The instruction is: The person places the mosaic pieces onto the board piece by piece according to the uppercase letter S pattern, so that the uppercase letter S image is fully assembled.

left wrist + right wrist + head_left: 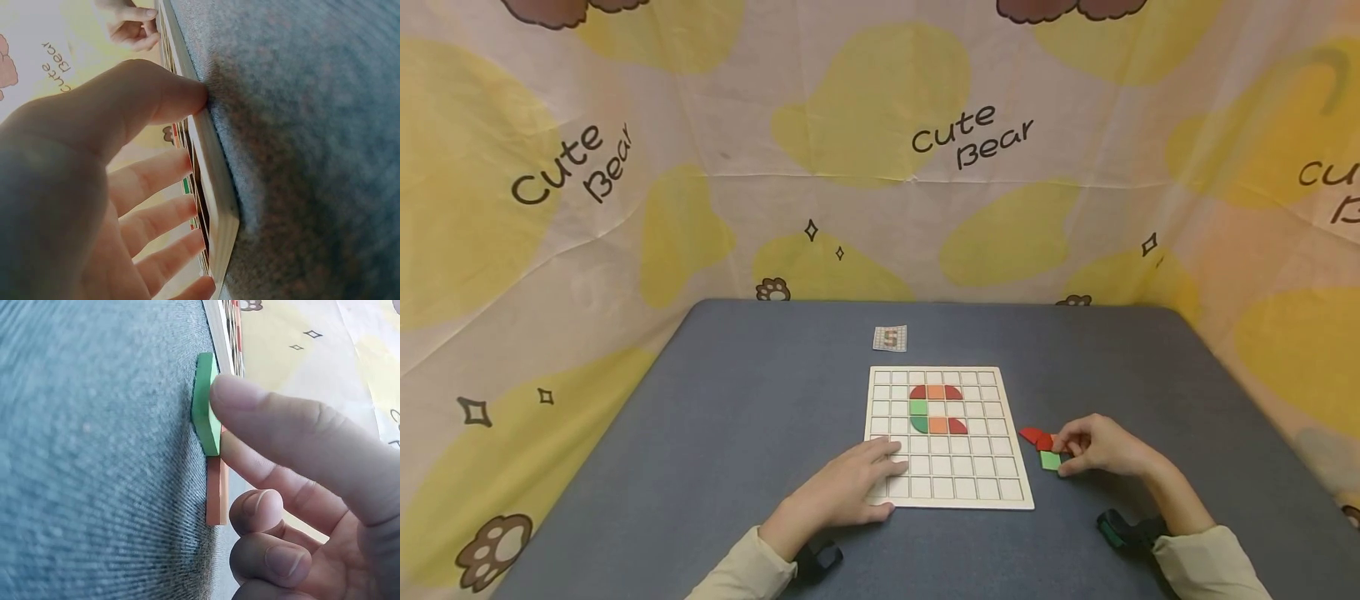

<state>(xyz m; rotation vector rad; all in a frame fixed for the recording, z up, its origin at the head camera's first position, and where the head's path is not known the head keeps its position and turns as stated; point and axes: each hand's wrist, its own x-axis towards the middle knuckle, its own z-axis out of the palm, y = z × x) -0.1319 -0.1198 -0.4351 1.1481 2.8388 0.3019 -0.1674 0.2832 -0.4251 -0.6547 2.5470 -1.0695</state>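
Nearest my head camera, two pale sleeves (1210,560) lead to the person's hands. I see the left hand (850,485) resting on the near left corner of the gridded board (966,467), its fingers spread. Right of the board, the right hand (1108,450) has thumb and forefinger apart at the light green tile (1049,460), on the blue table (760,383); I cannot tell whether they pinch it. Red tiles (1043,442) lie just beyond that tile.
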